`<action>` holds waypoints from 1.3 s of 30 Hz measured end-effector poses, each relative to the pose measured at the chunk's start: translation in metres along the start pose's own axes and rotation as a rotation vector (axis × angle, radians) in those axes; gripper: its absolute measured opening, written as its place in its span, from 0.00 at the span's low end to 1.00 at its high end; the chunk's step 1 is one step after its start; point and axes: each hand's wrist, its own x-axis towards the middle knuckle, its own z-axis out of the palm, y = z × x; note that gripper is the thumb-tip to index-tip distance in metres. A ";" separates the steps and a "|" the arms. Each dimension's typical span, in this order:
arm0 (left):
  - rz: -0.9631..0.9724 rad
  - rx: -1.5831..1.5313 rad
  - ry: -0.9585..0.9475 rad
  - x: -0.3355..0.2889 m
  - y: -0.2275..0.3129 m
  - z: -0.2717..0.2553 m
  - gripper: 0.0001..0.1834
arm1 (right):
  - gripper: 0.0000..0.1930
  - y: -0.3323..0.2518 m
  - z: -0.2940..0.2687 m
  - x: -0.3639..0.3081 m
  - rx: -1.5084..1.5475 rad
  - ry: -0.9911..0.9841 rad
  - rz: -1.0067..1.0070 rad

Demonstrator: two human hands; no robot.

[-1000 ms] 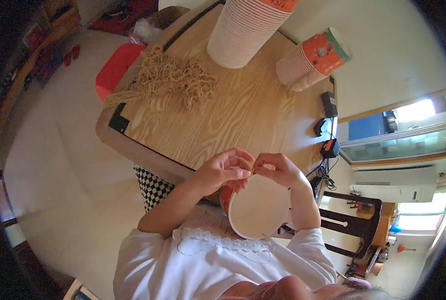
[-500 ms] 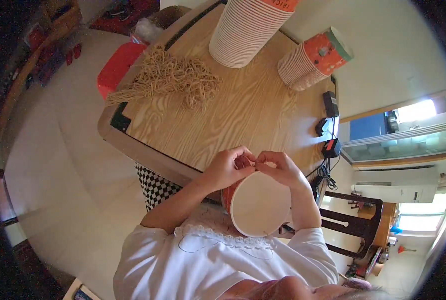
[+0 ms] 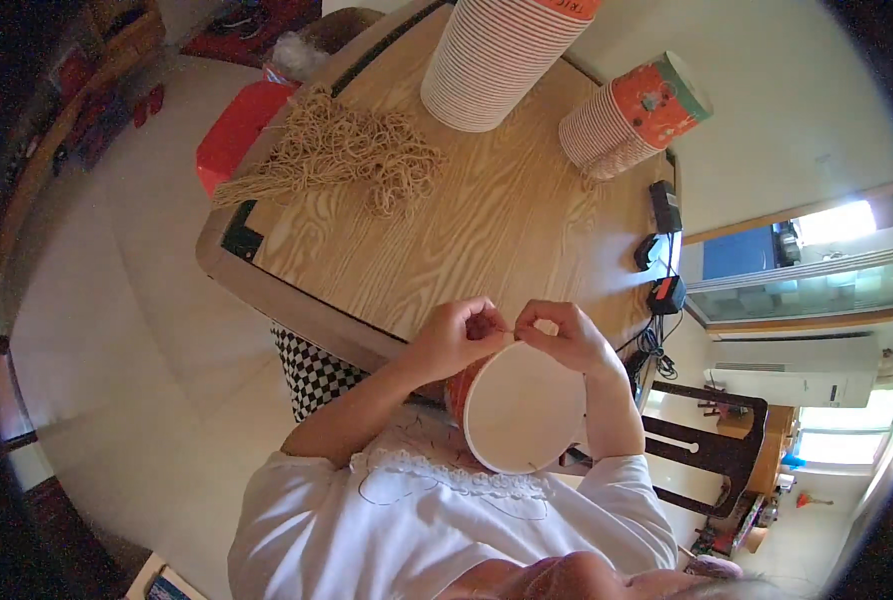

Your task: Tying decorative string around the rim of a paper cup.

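A paper bucket (image 3: pixel 524 415) with an orange printed side rests against my lap, its round white end turned up toward me. My left hand (image 3: pixel 463 338) and my right hand (image 3: pixel 566 340) meet at the far edge of its rim. Both hands are closed in a pinch, thumb against fingers, on a thin strand that looks like twine. The fingers partly hide the strand. On the far left of the table lies a tangled heap of tan twine (image 3: pixel 356 155), its straighter ends pointing left.
A tall stack of paper buckets (image 3: pixel 496 65) and a shorter stack with an orange and green print (image 3: pixel 631 120) stand on the wooden table (image 3: pixel 446 240). Black adapters (image 3: pixel 666 295) and cables lie along its right edge. A red stool (image 3: pixel 236 135) is beyond the left edge; a dark chair (image 3: pixel 711 445) stands at right.
My fingertips shift slightly at the rim, with the right fingers lifting a little. The bucket stays nearly in place.
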 end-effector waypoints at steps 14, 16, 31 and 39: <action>-0.055 0.011 -0.017 0.002 -0.001 -0.005 0.08 | 0.05 0.002 0.001 0.000 -0.019 0.002 -0.021; -0.078 -0.049 -0.015 0.001 -0.006 -0.006 0.09 | 0.06 0.002 0.001 0.001 0.001 0.020 -0.031; -0.023 0.068 0.055 -0.002 0.002 -0.007 0.10 | 0.06 -0.011 0.001 0.007 -0.066 -0.007 -0.016; 0.027 0.082 0.080 0.000 -0.005 -0.004 0.10 | 0.06 -0.010 0.000 0.007 -0.052 -0.010 -0.015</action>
